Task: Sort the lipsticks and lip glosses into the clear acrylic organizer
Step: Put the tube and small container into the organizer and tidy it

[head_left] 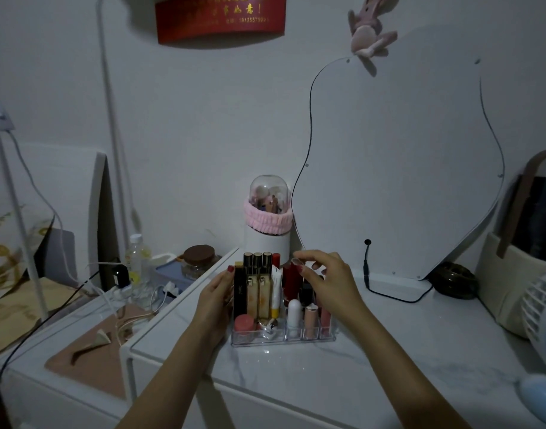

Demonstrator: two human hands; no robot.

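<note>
**Head view: red tube going into the organizer's far right**

Item 1. Organizer (pixel 282 341): clear acrylic, on the white marble-look table (pixel 373 351), near its left edge. Mostly filled. Far left rows hold black-and-gold tubes (pixel 257 263); a white tube with a yellow cap (pixel 275 292) stands at centre. Near row, left to right: pink round pot (pixel 244 324), white stick (pixel 294 310), pink lipstick (pixel 310 318), gloss (pixel 326 318).

Item 2. Red tube (pixel 292 278): long axis close to upright, top leaning slightly left; its lower end is sunk among the far right compartments. Which cell it sits in cannot be told, as dark items crowd around it.

Item 3. Right hand (pixel 327 281): just right of the red tube and touching it. Thumb and forefinger are pinched narrowly at the tube's top rim, the other fingers fanned loosely above the right-hand cells. This is the nearer hand, and the tube lies directly to its left, under the fingertips.

Item 4. Left hand (pixel 217 292): flat against the organizer's left wall, fingers curled round the far corner, holding no item; judged to be steadying the tray.

Assessment. Sorting looks near complete; no loose lipstick shows on the table. The coming move likely turns on the tube's upright axis: a straight push down along it, right hand above, would seat it. A sideways lean could knock neighbours.
</note>
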